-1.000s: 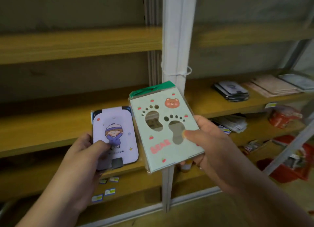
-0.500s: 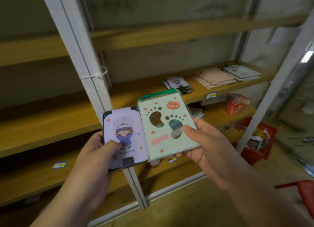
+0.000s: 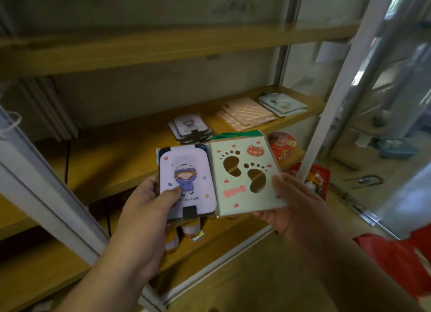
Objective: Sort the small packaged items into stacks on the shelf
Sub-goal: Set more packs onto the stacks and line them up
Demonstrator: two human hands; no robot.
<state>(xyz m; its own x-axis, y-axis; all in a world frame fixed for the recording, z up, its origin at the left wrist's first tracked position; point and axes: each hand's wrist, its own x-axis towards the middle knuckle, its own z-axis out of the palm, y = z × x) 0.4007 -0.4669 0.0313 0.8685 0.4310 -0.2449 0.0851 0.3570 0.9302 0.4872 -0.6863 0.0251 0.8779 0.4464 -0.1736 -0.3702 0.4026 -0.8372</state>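
**Two hands hold two small packets up in front of a shelf**

Left hand (image 3: 149, 202) grips a lilac packet (image 3: 186, 183) printed with a cartoon child in a hat, thumb pressed on its front and fingers curled behind. Right hand (image 3: 296, 202) pinches a pale green packet (image 3: 247, 176) by its lower right edge, thumb on top; this one has two footprint-shaped cut-outs, a small bear face and a green strip along its top. The two packets sit side by side, edges touching, raised in front of a wooden shelf (image 3: 116, 157).

Three stacks lie on that shelf beyond the hands: a lilac stack (image 3: 190, 127) matching the left packet, just behind the held items; a pink stack (image 3: 245, 114) to its right; and a pale green stack (image 3: 282, 105) further right, near the white upright post (image 3: 345, 83) (the print on the far stacks is too blurred to read). Another white post (image 3: 49, 192) slants across the left foreground. Red packaging (image 3: 283, 144) shows on the lower shelf behind the green packet.
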